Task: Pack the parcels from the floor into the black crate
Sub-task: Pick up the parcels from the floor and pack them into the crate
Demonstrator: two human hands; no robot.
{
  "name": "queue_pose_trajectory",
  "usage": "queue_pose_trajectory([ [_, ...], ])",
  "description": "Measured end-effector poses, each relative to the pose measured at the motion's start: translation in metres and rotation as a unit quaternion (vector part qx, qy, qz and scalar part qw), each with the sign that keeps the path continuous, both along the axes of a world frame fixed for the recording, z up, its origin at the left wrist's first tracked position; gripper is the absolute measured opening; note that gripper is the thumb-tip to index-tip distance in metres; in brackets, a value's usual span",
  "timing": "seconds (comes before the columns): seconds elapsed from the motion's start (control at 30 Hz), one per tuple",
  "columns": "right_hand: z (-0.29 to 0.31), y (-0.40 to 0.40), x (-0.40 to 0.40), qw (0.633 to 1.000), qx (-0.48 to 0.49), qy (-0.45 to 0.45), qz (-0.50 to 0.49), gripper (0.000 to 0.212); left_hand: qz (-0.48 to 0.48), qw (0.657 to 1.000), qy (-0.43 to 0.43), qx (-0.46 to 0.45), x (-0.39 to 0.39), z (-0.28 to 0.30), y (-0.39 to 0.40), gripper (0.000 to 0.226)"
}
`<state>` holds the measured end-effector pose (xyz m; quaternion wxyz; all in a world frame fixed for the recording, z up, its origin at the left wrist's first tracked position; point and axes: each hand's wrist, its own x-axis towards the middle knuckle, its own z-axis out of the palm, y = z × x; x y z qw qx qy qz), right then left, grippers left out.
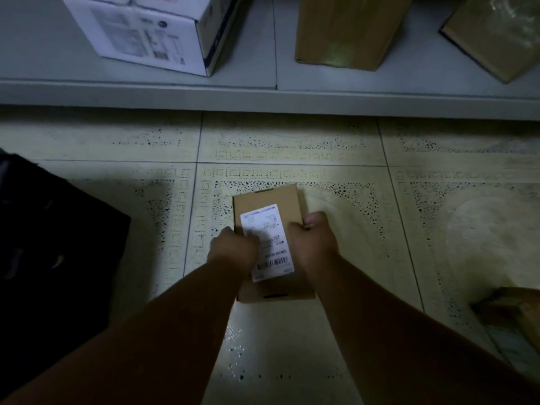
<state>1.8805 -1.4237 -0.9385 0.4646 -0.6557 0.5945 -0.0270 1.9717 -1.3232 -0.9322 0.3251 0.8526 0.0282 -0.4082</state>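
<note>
A dim room with a patterned tile floor (292,141), lit mostly where the person is looking; along its far edge runs a low grey shelf (263,89) carrying a white printed box (152,30) and two brown cartons (350,27). In the middle of the floor a small cardboard parcel (270,200) with a white shipping label (270,244) is taken from both sides: the left hand (233,248) curls over its left edge, partly covering the label, and the right hand (314,238) clamps its right edge with the thumb on top. Both grips are closed on the parcel, probably to lift it level (whether it has left the floor cannot be told). The black crate (52,244) sits at the floor's left edge, just beside the left forearm, so the carry looks short. Another brown parcel (508,311) lies near the right edge, likely one more to pack
</note>
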Motion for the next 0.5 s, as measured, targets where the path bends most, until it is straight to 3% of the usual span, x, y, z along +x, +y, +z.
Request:
queue_pose_trajectory([
  [0.13,0.06,0.006,0.046,0.988,0.042,-0.148,-0.035,0.022,0.042,0.992,-0.033,-0.118,0.035,0.037,0.004,0.066],
  [0.23,0.114,0.013,0.083,0.955,0.125,-0.269,-0.01,0.029,0.073,0.966,-0.018,-0.248,0.06,0.096,0.007,0.04],
  [0.27,0.13,0.017,0.094,0.948,0.127,-0.291,0.018,0.026,0.066,0.959,-0.003,-0.275,0.074,0.114,0.01,0.041],
  [0.4,0.175,0.039,0.131,0.95,0.031,-0.289,0.11,0.015,0.114,0.906,0.138,-0.384,0.118,0.17,0.031,0.085],
  [0.47,0.184,0.054,0.142,0.957,0.025,-0.266,0.111,0.025,0.159,0.879,0.175,-0.414,0.123,0.184,0.047,0.095],
  [0.5,0.189,0.063,0.143,0.962,0.033,-0.252,0.102,0.037,0.175,0.883,0.159,-0.406,0.118,0.191,0.056,0.09],
])
